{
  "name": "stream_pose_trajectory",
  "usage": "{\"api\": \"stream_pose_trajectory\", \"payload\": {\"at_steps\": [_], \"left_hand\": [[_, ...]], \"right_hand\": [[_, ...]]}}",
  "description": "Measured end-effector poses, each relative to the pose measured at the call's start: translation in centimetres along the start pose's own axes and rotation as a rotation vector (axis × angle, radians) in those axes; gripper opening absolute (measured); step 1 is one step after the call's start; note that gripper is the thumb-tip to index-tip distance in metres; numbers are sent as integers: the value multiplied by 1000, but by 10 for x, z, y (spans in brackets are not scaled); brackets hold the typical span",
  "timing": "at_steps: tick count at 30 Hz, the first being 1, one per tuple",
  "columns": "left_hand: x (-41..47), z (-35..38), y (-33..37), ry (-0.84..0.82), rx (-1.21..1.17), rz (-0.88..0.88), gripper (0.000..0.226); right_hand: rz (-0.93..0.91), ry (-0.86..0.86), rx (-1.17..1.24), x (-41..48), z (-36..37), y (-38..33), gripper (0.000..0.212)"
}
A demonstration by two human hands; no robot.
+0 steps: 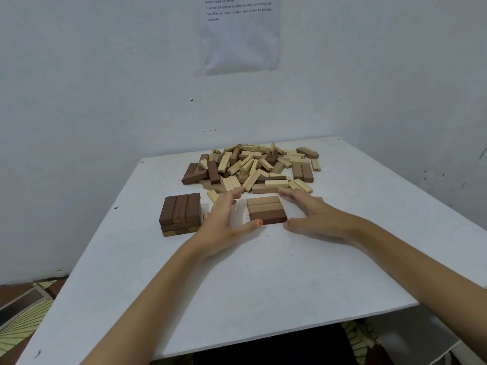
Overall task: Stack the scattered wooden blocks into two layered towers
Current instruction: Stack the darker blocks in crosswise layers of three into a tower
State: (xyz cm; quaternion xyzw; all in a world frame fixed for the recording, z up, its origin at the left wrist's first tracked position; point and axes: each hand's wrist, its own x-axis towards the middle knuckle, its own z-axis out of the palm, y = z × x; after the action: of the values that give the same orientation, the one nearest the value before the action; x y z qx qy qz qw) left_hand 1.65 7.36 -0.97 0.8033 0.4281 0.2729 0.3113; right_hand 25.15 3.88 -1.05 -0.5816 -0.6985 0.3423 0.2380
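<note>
On the white desk [263,272] two stacks are begun. Near the left edge stands a dark tower [180,214] of three layers, the top layer laid across the one under it. Toward the middle of the desk lies a single flat layer [266,208] of three blocks side by side, two pale brown and one darker at the front. The loose pile [253,167] of light and dark blocks lies behind both, near the far edge. The left hand [224,219] and the right hand [313,214] are on either side of the flat layer. The grip of each is open: fingers straight and spread, holding nothing. The left thumb tip is at the front left corner of the layer and seems to touch it. The right thumb is just beside the front right corner, and the right fingers reach toward the back right corner. I judge that the step in hand is to square this first layer. To do it well, both hands should press inward together and evenly, so that the three blocks close without gaps and their ends become flush; a push from one side only would slide the whole layer. The next three blocks from the pile should then go crosswise on top. The task is at an early stage, since most blocks lie loose.
</note>
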Motion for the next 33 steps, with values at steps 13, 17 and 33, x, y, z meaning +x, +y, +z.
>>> {"api": "stream_pose_trajectory", "payload": {"at_steps": [13,17,33], "left_hand": [[9,3,-6,-17,6,-6,75],[7,4,-5,25,-27,8,71],[2,-51,31,235,-86,166,56]], "right_hand": [[-57,36,-90,18,-5,3,73],[-107,52,-23,16,-6,1,68],[-293,196,225,18,-15,-50,60]]}}
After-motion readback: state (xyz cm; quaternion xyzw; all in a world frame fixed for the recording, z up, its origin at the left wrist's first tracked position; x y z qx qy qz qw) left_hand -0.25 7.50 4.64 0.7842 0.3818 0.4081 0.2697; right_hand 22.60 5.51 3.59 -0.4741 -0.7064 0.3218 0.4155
